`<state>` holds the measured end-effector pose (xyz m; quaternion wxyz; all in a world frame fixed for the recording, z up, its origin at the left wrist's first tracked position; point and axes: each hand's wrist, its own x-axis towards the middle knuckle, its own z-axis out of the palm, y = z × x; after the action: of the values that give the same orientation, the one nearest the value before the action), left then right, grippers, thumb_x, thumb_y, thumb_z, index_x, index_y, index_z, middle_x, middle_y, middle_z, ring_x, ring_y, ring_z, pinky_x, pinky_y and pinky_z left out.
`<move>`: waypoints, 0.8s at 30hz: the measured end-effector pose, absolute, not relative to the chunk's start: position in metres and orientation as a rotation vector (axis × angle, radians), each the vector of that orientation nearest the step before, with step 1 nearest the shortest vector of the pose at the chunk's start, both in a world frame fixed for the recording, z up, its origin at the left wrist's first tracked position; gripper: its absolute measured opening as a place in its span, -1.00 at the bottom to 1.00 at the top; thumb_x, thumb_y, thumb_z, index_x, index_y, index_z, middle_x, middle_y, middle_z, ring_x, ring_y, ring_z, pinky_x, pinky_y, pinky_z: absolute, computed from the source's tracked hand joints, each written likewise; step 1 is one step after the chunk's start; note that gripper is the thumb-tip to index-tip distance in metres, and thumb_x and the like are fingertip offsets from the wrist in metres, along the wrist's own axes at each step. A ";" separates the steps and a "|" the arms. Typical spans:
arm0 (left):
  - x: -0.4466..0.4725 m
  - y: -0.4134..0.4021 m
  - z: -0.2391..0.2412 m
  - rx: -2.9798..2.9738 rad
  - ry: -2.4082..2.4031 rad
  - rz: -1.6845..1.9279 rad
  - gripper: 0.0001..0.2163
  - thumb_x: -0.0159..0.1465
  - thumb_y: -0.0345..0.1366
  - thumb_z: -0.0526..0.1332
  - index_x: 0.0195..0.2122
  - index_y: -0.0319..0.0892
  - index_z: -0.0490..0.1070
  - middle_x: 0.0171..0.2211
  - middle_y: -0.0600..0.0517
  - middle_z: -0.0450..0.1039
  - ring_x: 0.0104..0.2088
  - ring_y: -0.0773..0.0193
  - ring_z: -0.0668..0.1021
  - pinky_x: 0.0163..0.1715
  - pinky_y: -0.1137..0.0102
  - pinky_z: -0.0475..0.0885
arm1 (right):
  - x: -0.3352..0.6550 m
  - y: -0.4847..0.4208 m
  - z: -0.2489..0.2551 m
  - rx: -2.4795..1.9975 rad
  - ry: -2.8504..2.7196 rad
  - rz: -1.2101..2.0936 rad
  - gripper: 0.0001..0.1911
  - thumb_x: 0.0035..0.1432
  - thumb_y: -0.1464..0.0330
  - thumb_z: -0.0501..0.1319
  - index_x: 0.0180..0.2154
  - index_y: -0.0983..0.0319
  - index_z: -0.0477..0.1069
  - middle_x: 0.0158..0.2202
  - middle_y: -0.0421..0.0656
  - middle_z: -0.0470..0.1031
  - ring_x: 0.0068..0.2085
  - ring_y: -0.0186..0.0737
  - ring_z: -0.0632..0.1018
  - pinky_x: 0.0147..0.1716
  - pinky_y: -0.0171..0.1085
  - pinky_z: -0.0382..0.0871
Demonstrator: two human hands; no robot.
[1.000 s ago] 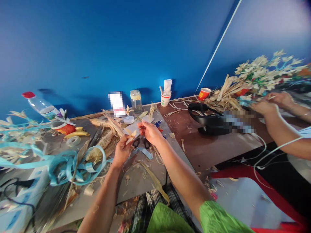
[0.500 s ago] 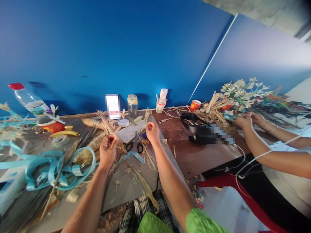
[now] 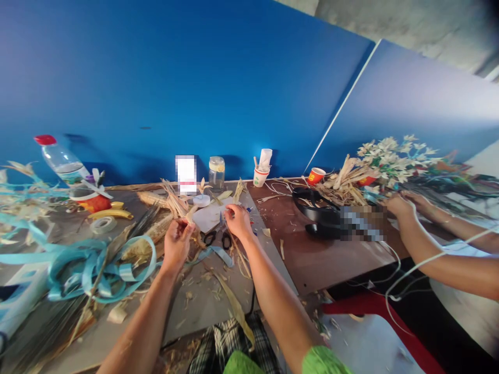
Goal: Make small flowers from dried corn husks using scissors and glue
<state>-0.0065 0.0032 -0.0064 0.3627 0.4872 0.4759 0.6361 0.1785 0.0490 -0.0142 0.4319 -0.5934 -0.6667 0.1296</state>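
Left of the frame's centre, the left hand (image 3: 177,243) pinched a pale husk piece (image 3: 191,214) at its fingertips. The right hand (image 3: 238,222), at centre beside the scissors (image 3: 223,235), had curled fingers; whether they gripped anything was unclear.

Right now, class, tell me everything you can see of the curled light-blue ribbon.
The light-blue ribbon looks thin, flat and glossy, perhaps plastic. It lies in a loose tangle of loops, left of the left hand, with one length running out at the picture's left edge. A dry stalk crosses over it. It is not being held.
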 end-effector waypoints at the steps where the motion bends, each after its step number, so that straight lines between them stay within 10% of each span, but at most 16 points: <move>1: -0.007 0.002 -0.006 1.280 1.235 1.621 -0.78 0.04 -0.17 0.28 -0.42 -0.19 0.34 -0.52 0.09 0.34 -0.48 0.37 0.38 -0.46 0.48 0.29 | 0.178 0.048 -0.013 -1.439 -1.656 0.374 -0.81 0.09 0.40 0.15 -0.24 0.27 0.46 -0.33 -0.05 0.52 -0.26 -0.18 0.48 -0.14 -0.23 0.26; 24: -0.004 0.002 -0.017 1.217 0.973 1.436 -0.77 0.09 -0.14 0.27 -0.35 -0.21 0.50 -0.31 -0.01 0.47 -0.27 0.25 0.48 -0.17 0.35 0.36 | 0.134 0.013 0.005 -0.997 -1.907 0.803 -0.84 0.07 0.41 0.12 -0.54 0.24 0.33 -0.56 -0.25 0.32 -0.50 -0.36 0.29 -0.49 -0.39 0.12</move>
<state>-0.0035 0.0024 -0.0168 0.4892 0.5010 0.4005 0.5910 0.1343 0.0130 0.0050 0.4101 -0.3959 -0.7573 0.3188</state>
